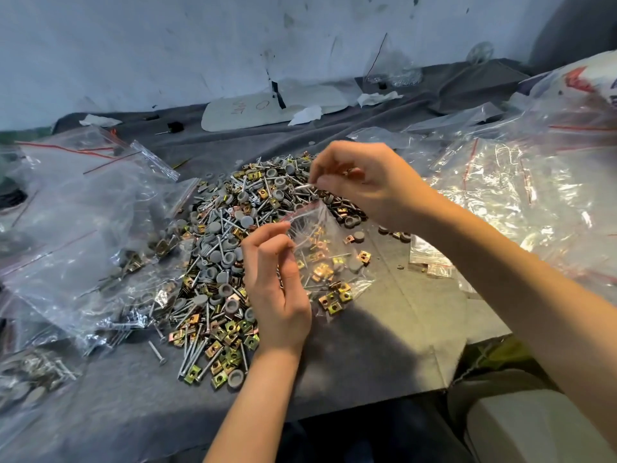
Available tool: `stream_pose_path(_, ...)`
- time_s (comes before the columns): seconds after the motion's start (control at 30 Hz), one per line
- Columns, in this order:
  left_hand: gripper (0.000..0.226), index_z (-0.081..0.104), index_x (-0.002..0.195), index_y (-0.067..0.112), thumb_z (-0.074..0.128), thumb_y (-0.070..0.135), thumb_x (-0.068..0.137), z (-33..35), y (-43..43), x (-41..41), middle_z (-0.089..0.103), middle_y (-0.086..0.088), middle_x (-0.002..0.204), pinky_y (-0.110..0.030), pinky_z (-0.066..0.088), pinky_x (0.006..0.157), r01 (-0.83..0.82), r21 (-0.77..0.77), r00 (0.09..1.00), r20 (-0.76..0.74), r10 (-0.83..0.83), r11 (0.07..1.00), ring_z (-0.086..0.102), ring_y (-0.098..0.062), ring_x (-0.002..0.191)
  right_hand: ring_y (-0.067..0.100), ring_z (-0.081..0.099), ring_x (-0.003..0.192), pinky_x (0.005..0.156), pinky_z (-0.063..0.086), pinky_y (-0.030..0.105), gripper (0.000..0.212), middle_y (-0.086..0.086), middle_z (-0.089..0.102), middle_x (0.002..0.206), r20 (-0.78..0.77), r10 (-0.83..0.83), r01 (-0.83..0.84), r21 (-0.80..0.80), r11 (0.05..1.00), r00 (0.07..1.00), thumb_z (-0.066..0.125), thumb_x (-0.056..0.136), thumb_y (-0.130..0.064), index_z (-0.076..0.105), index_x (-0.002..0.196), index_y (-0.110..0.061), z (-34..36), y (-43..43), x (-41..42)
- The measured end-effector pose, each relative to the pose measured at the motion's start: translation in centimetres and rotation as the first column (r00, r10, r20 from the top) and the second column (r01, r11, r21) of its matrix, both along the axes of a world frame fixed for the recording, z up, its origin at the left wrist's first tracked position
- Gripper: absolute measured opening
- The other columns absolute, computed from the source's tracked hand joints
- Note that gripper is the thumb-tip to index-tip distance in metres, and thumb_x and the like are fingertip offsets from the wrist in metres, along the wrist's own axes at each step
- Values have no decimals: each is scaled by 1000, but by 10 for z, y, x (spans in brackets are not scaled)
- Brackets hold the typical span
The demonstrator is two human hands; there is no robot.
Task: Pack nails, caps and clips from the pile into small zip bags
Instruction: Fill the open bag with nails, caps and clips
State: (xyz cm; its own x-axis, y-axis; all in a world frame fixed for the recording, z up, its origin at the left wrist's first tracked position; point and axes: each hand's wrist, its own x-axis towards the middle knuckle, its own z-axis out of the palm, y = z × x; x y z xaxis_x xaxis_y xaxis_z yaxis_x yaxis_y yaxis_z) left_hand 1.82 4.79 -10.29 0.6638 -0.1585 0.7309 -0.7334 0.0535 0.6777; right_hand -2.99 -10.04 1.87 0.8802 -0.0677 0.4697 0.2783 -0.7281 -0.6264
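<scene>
Pinching nail — right hand; curled

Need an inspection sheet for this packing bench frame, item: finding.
Surface: grey cloth over the table, creased.
Job's things: pile of nails, grey caps and brass clips at centre; small zip bag part-filled with clips and nails.
Clutter: large clear bags on both sides; paper scraps; white board at the back.
Grippers: left hand pinches the small zip bag's mouth; right hand pinches a nail above it.
Cables: thin dark strand by the wall, maybe a wire.
Surroundings: smudged white wall.
</scene>
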Motion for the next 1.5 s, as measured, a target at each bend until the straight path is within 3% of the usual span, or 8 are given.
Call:
stream_pose_path(0.17,31,53,103,11,36,37,104,1,-2,0,54,-20,114,-33,45,88,-1,9,998,56,0,1000,53,-21,108,13,54,88,74,38,18,11,1,61,97,-145,42,-101,-424,900,988,63,90,-12,70,98,-12,21,14,0)
stream_pose_path(0.27,28,54,104,10,37,32,104,-1,-1,0,54,-19,116,-35,46,89,10,-6,999,49,-9,1000,53,-23,109,6,52,89,74,38,8,16,-8,60,96,-158,55,-112,-375,920,986,65,89,-16,67,105,-14,16,16,-2)
stream_pose_path(0.47,15,52,100,11,39,10,93,-3,1,2,54,-16,117,-34,45,93,6,-17,1000,15,-5,1000,54,-24,112,12,60,94,78,47,17,21,-2,65,100,-56,-38,34,-59,998,998,64,90,-16,64,111,-13,3,5,-3)
stream_pose_path(0.6,15,53,99,13,39,11,94,-2,0,1,55,-14,115,-30,44,92,-12,-32,1000,-4,12,999,54,-24,110,11,61,89,75,50,21,19,-5,65,94,-84,-88,88,-1,996,993,62,91,-20,64,110,-18,-10,-8,1)
stream_pose_path(0.97,16,52,96,16,38,11,92,2,-1,0,56,-18,111,-18,40,90,-60,-53,998,-34,58,997,53,-14,106,19,55,97,82,45,31,20,2,59,105,-388,-306,148,-387,910,869,63,89,-13,68,108,-15,-85,-36,17)
stream_pose_path(1.1,19,51,97,16,39,3,92,4,-2,0,56,-13,111,-26,42,91,-95,-64,994,-53,92,993,55,-23,106,10,50,80,67,37,22,15,-2,64,93,-375,-265,103,-400,911,888,66,86,-14,71,99,-13,-82,-34,18)
stream_pose_path(1.2,21,50,96,15,39,-1,91,5,-2,-1,56,-13,110,-26,43,90,-104,-51,993,-53,102,993,55,-25,104,5,43,75,57,28,12,13,-21,45,75,-386,-219,48,-407,912,896,68,86,-16,70,98,-12,-81,-29,18)
stream_pose_path(1.5,20,50,95,14,39,-2,91,6,-2,-1,57,-12,108,-20,39,90,-122,-44,991,-65,119,992,54,-19,103,13,41,87,76,33,24,4,-5,45,93,-446,-193,-34,-452,891,874,62,90,-14,61,93,-15,-82,-27,15)
